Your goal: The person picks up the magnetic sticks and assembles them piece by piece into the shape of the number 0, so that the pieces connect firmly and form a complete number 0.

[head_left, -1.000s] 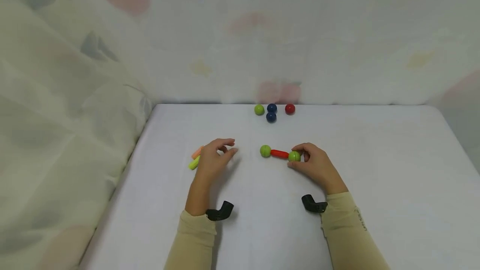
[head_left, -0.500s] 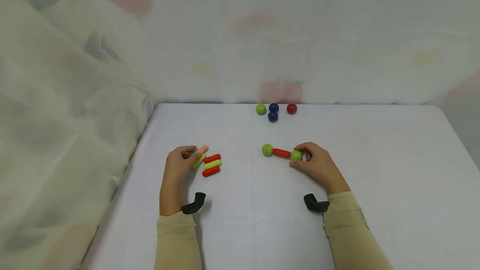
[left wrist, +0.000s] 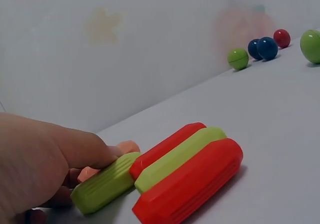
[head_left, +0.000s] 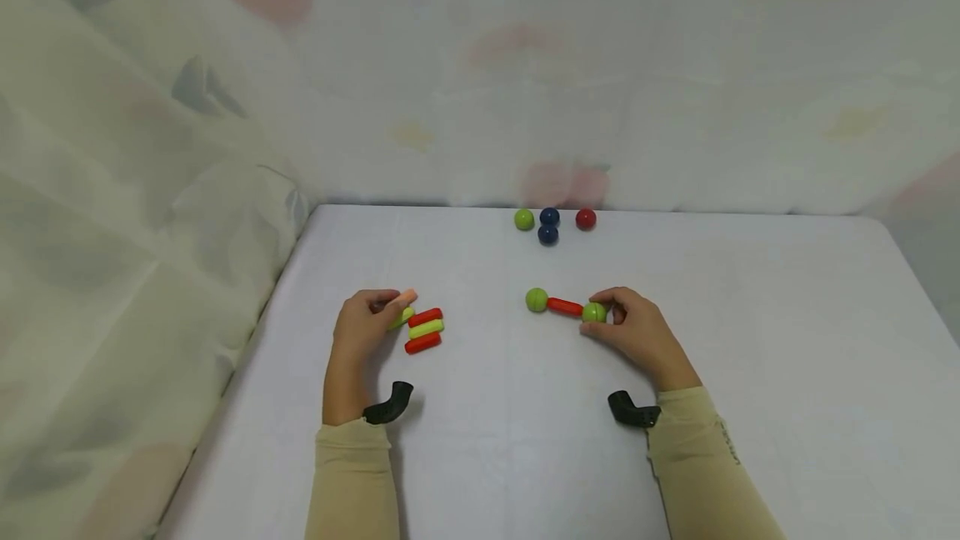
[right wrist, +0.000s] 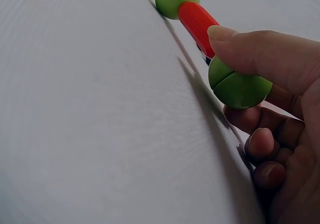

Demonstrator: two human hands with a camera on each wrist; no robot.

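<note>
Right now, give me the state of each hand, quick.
Left hand: fingers pinch the green stick, with the peach stick beside it.
Right hand: fingers hold the green ball at the end of the red stick.

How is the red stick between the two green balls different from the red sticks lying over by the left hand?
The joined red stick has a green ball at each end; the loose red sticks carry none. It lies alone on its line, while they lie side by side with a green stick between them. The right hand holds its assembly; the left hand does not grip them. All share the same colour and capsule shape.
</note>
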